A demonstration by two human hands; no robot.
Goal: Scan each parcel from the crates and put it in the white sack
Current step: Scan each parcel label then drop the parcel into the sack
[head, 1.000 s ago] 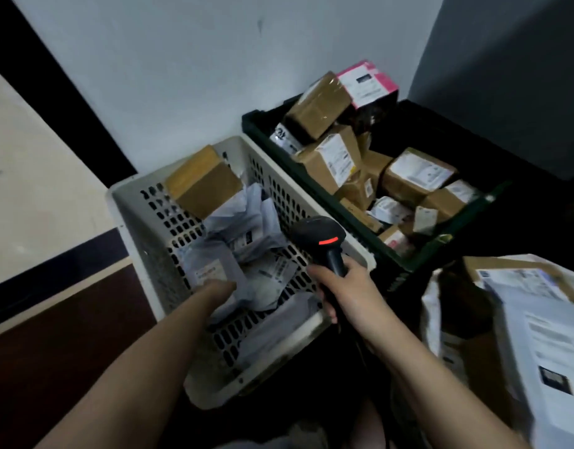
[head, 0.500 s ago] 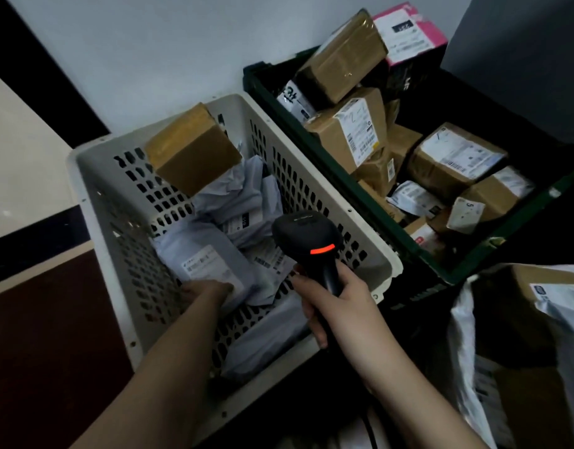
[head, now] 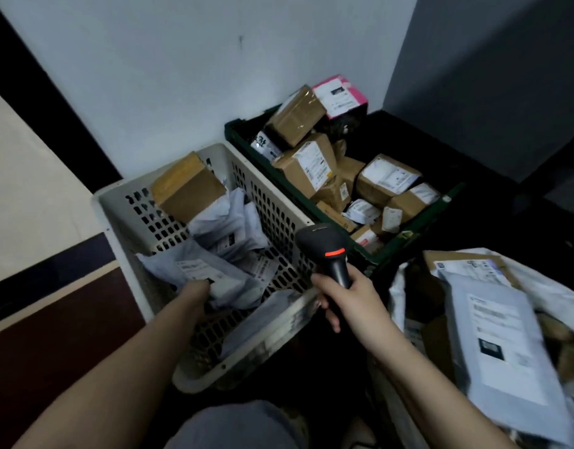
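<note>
Parcels fill three containers. White sack [head: 396, 296], soft and crumpled, stands at near right, holding a flat grey mailer [head: 502, 348] with a white label and a brown carton [head: 467, 265] behind it. Green crate [head: 418, 218], rigid and dark, sits far right against the wall, heaped with taped cardboard boxes [head: 311, 163] and one pink-topped box [head: 340, 95]. White crate [head: 272, 202], perforated plastic, lies at centre left; it contains one cardboard box [head: 188, 186] leaning at its far corner and several limp grey poly bags. Left hand [head: 195, 293] reaches inside and grips a labelled grey poly bag [head: 201, 273]; its fingers are hidden. Right hand [head: 347, 299] is clamped round the handle of a black scanner [head: 324, 244], red light showing, above the crate's near right rim. Since half a second ago the bag has lifted slightly.
</note>
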